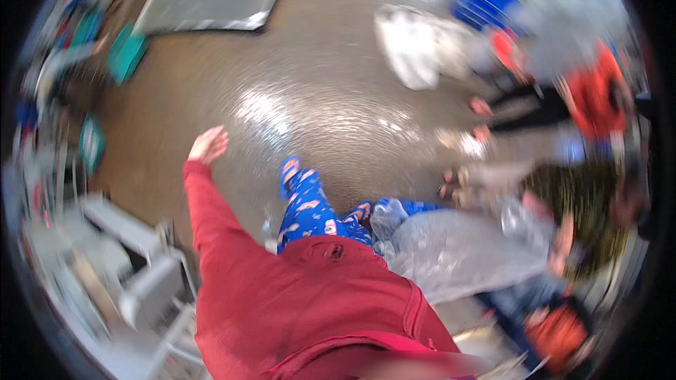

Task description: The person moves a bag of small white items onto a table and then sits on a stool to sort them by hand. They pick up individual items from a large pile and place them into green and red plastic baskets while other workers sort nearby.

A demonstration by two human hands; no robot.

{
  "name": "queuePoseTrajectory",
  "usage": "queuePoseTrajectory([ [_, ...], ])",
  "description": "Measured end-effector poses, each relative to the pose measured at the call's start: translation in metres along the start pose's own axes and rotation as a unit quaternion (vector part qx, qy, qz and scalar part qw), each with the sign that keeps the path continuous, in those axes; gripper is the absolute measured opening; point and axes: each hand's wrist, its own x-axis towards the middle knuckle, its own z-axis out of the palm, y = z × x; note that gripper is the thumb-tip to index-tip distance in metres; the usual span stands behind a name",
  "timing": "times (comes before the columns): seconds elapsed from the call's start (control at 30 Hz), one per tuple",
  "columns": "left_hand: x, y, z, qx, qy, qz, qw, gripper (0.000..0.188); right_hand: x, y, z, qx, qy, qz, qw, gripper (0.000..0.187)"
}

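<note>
L hand is out at arm's length over the glossy brown floor, red sleeve extended, fingers loosely spread w/ nothing in them; R hand not in view. Clear plastic bag lies low at the person's R, just beside the blue-patterned legs, apart from the L hand. Judged: mid-stride, between grasps; frame blurred, so finer detail can't be told.

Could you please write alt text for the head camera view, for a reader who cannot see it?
A blurred fisheye view looks down on a person in a red long-sleeved top and blue patterned trousers, whose empty open left hand is stretched out over a shiny brown floor. A crumpled clear plastic bag lies to their right; other people sit beyond it.
</note>
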Motion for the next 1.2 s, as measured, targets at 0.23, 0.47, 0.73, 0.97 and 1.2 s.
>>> queuePoseTrajectory([
  [0.23, -0.036, -0.011, -0.118, -0.389, 0.312, 0.112, 0.859, 0.025, 0.077, -0.077, -0.084, -0.081, -0.010, 0.071, 0.994, 0.032],
  [0.47, 0.028, 0.304, -0.245, -0.413, 0.206, 0.316, 0.829, 0.032, 0.192, -0.268, -0.033, -0.208, -0.062, -0.133, 0.967, 0.031],
  [0.73, 0.099, 0.610, -0.360, -0.139, 0.108, 0.441, 0.880, 0.050, 0.336, -0.638, 0.053, -0.064, -0.020, 0.022, 0.997, 0.035],
  [0.97, 0.085, 0.545, -0.673, -0.540, 0.443, 0.414, 0.584, 0.020, 0.352, -0.958, 0.086, 0.027, -0.013, 0.126, 0.992, 0.038],
  [1.2, 0.232, 0.666, -0.816, -0.547, 0.570, 0.268, 0.552, 0.008, 0.378, -1.213, 0.083, 0.059, 0.007, 0.232, 0.971, 0.041],
])
